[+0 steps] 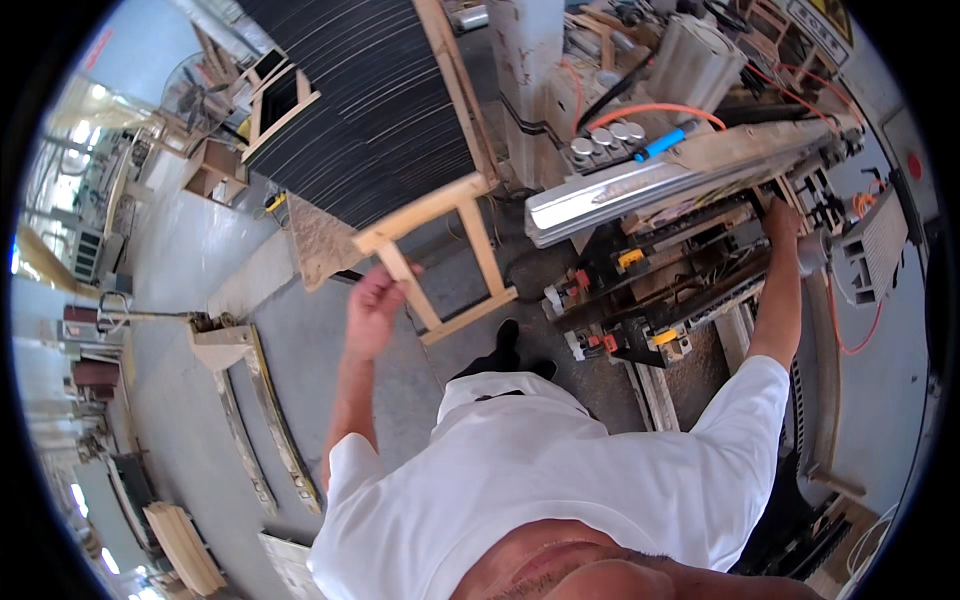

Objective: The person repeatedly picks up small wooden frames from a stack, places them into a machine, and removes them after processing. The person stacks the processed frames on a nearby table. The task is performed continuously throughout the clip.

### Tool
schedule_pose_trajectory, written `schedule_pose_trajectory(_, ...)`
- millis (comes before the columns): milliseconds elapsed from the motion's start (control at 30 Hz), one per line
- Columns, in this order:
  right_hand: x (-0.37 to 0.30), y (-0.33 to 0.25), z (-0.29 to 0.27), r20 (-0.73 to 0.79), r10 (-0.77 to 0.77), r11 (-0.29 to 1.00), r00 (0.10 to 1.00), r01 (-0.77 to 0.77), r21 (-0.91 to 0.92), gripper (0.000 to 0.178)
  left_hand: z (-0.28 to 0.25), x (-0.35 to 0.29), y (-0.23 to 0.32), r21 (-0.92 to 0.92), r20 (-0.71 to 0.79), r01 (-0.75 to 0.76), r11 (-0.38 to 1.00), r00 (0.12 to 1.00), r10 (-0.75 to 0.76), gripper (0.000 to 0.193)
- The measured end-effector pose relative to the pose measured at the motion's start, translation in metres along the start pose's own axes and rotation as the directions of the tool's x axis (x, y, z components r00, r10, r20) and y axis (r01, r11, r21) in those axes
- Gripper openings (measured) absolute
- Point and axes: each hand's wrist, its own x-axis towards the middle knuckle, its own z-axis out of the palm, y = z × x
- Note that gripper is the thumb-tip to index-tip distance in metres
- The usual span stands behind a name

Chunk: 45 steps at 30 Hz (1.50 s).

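My left hand [372, 308] is closed on one side rail of a small light-wood frame [481, 247]. The frame is held tilted over the floor, its far rail close to the dark stack. To the right my right hand [783, 222] reaches to the far end of a clamping machine [640, 300] with dark bars and yellow and red clamp parts. Its fingers look bent in beside a light wooden piece. What they grip is too small to make out. Above the machine bed runs a shiny metal beam [620, 190], with a blue marker [662, 145] lying on it.
A tall stack of dark slatted panels [370, 110] stands ahead, with another wooden frame [278, 105] on its left corner. Pallet jack forks [265, 410] lie on the floor at left. A pillar [527, 75] rises behind the beam. An orange hose [655, 108] curves past a cluttered bench.
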Motion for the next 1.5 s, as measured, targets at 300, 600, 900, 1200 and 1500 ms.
schedule_pose_trajectory(300,-0.076,-0.042,-0.071,-0.503,0.04,0.899,0.863,0.189,0.396,0.028,-0.23,0.068,0.098,-0.207,-0.419,-0.305,0.93,0.886,0.198,0.031)
schedule_pose_trajectory(600,-0.302,-0.199,-0.094,-0.344,0.187,0.141,0.92,0.321,0.936,0.01,-0.364,0.267,0.094,-0.279,-0.28,-0.115,0.953,0.96,0.034,0.025)
schedule_pose_trajectory(900,-0.413,-0.306,-0.018,-0.101,0.095,0.321,0.99,0.065,0.945,0.016,-0.318,0.296,0.096,0.667,-0.396,-0.079,0.741,0.805,0.442,0.054)
schedule_pose_trajectory(1200,-0.463,-0.307,-0.036,-0.08,0.144,0.477,0.986,0.002,0.879,0.015,-0.222,0.232,0.141,0.868,0.302,-0.394,0.302,0.901,0.311,0.047)
schedule_pose_trajectory(1500,-0.547,-0.238,-0.029,-0.246,0.321,0.532,0.914,0.04,0.846,0.011,-0.247,0.277,0.116,0.704,0.323,-0.374,0.603,0.926,0.197,0.046)
